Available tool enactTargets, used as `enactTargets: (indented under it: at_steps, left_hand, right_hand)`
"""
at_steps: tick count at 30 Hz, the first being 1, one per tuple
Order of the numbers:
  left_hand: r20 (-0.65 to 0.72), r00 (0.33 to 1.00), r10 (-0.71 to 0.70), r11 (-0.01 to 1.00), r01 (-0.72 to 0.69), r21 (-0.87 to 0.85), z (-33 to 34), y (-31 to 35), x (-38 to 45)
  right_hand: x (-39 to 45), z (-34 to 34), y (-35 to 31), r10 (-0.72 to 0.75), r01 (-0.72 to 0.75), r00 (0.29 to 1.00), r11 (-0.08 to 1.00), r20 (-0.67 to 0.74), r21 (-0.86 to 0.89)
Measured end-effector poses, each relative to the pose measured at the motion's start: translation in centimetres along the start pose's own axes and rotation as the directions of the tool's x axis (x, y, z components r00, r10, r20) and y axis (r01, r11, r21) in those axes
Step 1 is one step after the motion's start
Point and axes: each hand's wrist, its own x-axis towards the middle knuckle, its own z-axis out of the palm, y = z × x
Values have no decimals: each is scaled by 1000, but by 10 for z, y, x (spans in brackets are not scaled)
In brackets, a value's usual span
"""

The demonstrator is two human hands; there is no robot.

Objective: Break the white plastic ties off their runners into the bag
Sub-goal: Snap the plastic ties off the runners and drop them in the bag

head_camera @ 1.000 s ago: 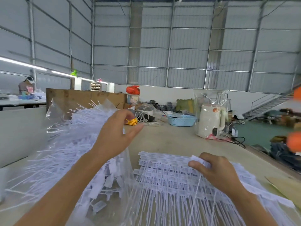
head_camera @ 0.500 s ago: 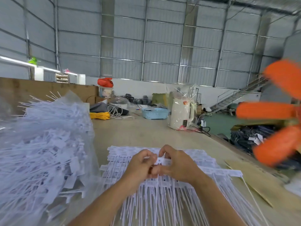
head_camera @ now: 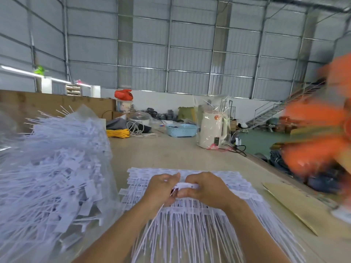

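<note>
White strip of ties (head_camera: 187, 185) is pinched between both hands, left hand (head_camera: 162, 188) and right hand (head_camera: 206, 188) curled tight on it, just above the stack (head_camera: 190, 215) on the near table. Looks like mid-snap. Next up, I'd guess: twist them free and swing left to the bag (head_camera: 57, 168), already pretty stuffed.

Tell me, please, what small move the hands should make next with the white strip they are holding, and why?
Probably snap the ties free: left hand and right hand both pinch them above the stack of runners, and the bag waits on the left.
</note>
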Motion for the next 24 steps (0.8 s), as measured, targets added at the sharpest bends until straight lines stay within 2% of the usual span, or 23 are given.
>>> enactTargets:
  at_steps: [3,5,7,8,11,14,16,19,22,24]
  left_hand:
    - [58,998,-22,998,18,65,-9,5,1]
    - [42,999,-33,999,34,-5,-22,6,4]
    - [5,1000,-14,993,15,-116,-29,0,7]
    - [2,1000,-6,989,6,-149,-28,-3,8]
    - [48,998,-28,973,39,-226,-15,-8,6]
    - [234,969,-76,934,151,-323,-6,-1,4]
    - [309,950,-35,938,138,-317,-1,-1,1]
    - [230,973,23,977,27,-211,5,-7,0]
    - [137,989,48,980,-20,-197,5,-11,3]
    - [113,991,72,981,-50,-189,7,-11,1]
  right_hand:
    - [-10,-19,22,145,-147,988,989,-51,-29]
    - [-19,-35,39,244,-232,954,969,-177,85]
    - [-19,-39,38,236,-198,920,969,-314,149]
    - [-15,-37,28,212,-176,925,974,-316,140]
    - [0,-15,-6,91,-82,976,995,-197,57]
    - [3,-1,-19,28,-20,990,998,-135,65]
    - [1,1,-20,28,-9,987,992,-157,122]
    - [0,3,-20,23,-2,986,992,-168,125]
    - [-1,3,-17,60,-37,988,987,-144,157]
    - [-2,0,-13,78,-69,992,994,-100,85]
